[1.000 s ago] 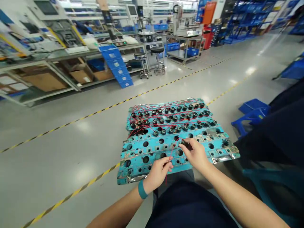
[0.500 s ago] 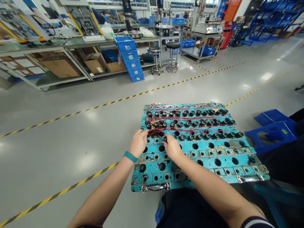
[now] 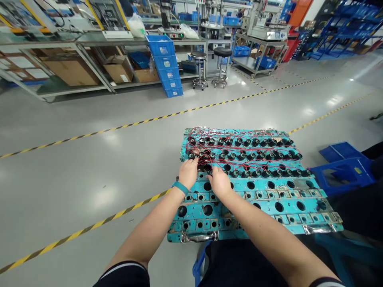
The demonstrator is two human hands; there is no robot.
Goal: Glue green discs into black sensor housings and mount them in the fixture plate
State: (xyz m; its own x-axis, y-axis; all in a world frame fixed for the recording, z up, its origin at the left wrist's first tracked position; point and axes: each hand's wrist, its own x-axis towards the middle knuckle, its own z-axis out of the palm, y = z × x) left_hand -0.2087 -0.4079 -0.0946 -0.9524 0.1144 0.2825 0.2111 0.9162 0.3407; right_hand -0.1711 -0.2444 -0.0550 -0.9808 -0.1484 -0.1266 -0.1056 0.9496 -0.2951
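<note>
A turquoise fixture board (image 3: 251, 217) with rows of round holes lies in front of me. Black cylindrical parts (image 3: 245, 173) with thin red wires (image 3: 248, 164) stand in its three far rows. My left hand (image 3: 189, 173), below a teal wristband, has its fingers pinched at a red wire near the left end of the third row. Close beside it, my right hand (image 3: 220, 183) has thumb and fingers closed around a small black cylindrical part (image 3: 210, 172), mostly hidden by the fingers. Red wire loops between the two hands.
Metal handles (image 3: 200, 236) stick out at the board's near edge. Blue plastic bins (image 3: 344, 171) stand at the right. Beyond the yellow-black floor tape (image 3: 155, 118) are stacked blue crates (image 3: 170, 73), stools (image 3: 199, 56) and workbenches (image 3: 74, 40).
My left hand has shifted right and slightly up over the board, closer to my right hand. The right hand stays at the third row's left end. The whole view has shifted slightly.
</note>
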